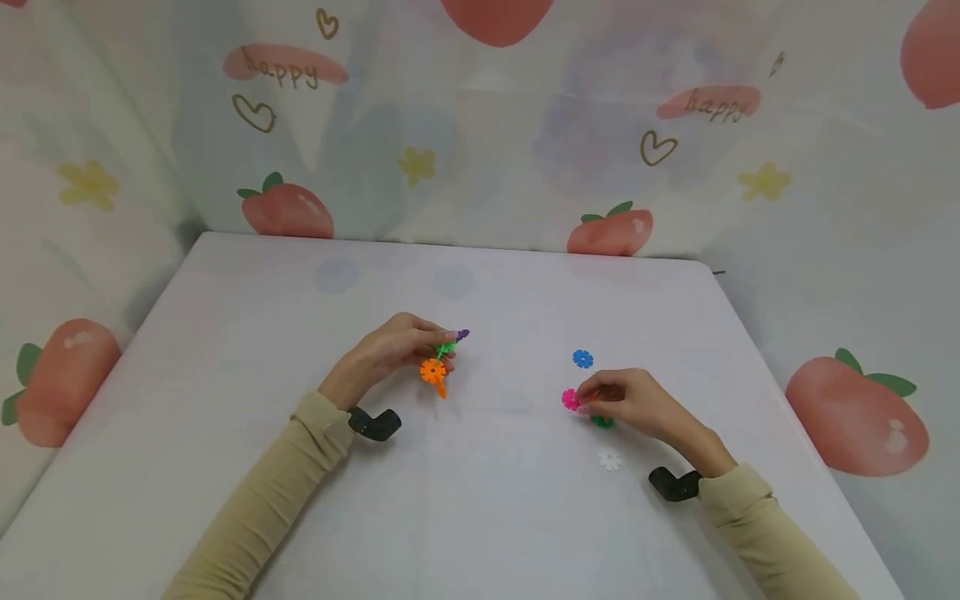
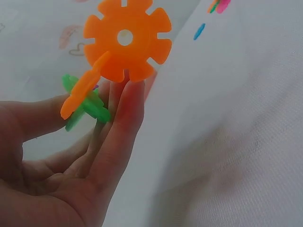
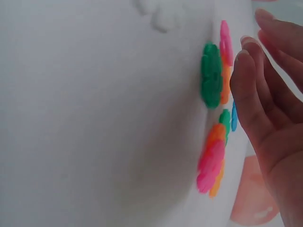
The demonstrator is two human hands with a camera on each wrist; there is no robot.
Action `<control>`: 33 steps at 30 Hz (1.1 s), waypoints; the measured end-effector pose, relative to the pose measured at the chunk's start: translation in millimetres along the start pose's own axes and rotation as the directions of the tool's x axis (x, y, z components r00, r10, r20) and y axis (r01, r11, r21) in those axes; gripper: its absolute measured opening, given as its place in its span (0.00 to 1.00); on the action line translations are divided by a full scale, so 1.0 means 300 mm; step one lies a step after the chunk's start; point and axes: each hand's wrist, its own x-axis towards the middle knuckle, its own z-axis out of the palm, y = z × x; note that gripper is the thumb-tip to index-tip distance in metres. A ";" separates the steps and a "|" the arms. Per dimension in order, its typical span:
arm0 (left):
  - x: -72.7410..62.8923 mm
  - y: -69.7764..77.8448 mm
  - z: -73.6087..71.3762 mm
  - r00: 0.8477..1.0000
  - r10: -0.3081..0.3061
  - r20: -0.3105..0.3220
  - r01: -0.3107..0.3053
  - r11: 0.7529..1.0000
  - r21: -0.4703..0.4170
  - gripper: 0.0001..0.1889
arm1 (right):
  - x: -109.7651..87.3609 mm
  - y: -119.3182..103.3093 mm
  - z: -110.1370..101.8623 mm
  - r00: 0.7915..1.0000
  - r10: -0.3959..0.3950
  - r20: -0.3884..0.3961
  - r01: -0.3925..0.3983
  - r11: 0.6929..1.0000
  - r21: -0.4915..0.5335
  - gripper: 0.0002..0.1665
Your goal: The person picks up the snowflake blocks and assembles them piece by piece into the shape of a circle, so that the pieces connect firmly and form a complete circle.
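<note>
My left hand [image 1: 401, 343] pinches a joined cluster of notched plastic flower discs above the table. In the left wrist view, an orange disc [image 2: 142, 54] faces the camera, with another orange disc [image 2: 81, 92] slotted into it edge-on. Green discs [image 2: 97, 109] sit between thumb and fingers, and a purple disc [image 1: 463, 334] sticks out at the far end. My right hand [image 1: 633, 402] hovers low over loose discs, its fingers loosely bent. By its fingertips lie a pink disc [image 1: 570, 399], a dark green disc [image 3: 211, 75] and an orange disc [image 3: 225, 85]; the hand partly hides them in the head view.
A blue disc [image 1: 582, 358] lies beyond the right hand, a white disc [image 1: 610, 459] nearer me. More pink [image 3: 211, 165] and orange discs overlap in the right wrist view. Black wrist devices [image 1: 375, 424] sit below both wrists. A patterned cloth wall [image 1: 487, 167] stands behind the white table [image 1: 487, 517].
</note>
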 end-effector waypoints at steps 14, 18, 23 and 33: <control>-0.002 -0.001 -0.009 1.000 0.002 -0.006 -0.002 1.000 -0.003 0.22 | -0.088 0.036 -0.021 0.981 0.015 0.193 -0.005 0.999 -0.053 0.12; -0.003 0.003 -0.010 1.000 0.003 -0.008 -0.004 1.000 -0.004 0.22 | -0.090 0.034 -0.018 0.977 0.000 0.214 0.021 0.995 -0.100 0.15; -0.004 0.006 -0.005 1.000 -0.012 -0.018 0.012 1.000 -0.005 0.22 | -0.090 0.039 -0.006 0.983 -0.049 0.175 0.069 0.992 -0.110 0.13; -0.005 0.008 -0.006 0.999 -0.018 -0.028 0.018 1.000 0.008 0.22 | -0.107 0.044 -0.020 0.978 -0.069 0.197 0.089 0.992 -0.094 0.21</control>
